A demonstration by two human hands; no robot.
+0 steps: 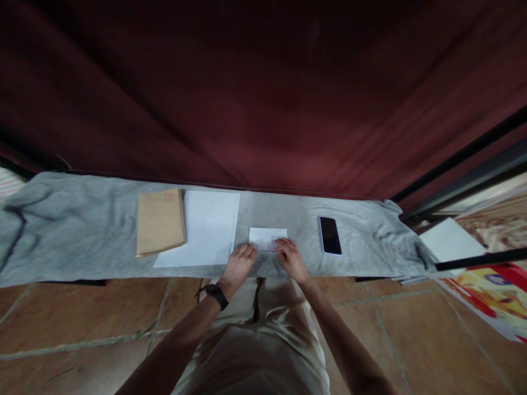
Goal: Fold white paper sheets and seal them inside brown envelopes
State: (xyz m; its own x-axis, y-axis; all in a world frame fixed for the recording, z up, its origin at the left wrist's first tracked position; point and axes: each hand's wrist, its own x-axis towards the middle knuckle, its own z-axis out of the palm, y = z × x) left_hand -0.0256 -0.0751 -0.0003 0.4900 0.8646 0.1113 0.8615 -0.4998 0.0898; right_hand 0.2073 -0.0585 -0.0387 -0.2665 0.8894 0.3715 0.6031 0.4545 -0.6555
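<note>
A: Where are the fingers?

B: Lower centre of the frame, at a small folded-looking white paper (265, 236). The left hand (239, 264) has its fingers close together at the paper's lower left corner. The right hand (291, 260) has its fingers slightly spread, laid over the lower right part.

A: Clamped on it?

B: I can't tell; touching, yes, but the undersides are hidden.

A: How does the paper lie from them?

B: Between the hands and mostly just above the fingertips in the frame, its long axis running left to right. Neither hand is plainly nearer; the right one covers more of it.

A: And further out?

B: Left of centre, larger white sheets (212, 227) lie flat on the cloth-covered counter (284, 208). A brown envelope stack (160, 222) overlaps their left side. Right of centre, well apart from the paper, is a dark-screened phone (330, 235).

A: Any containers?

B: Perhaps those envelopes; no contents show. At the lower right edge there's a red-and-yellow printed package (489, 291), its inside not visible.
</note>
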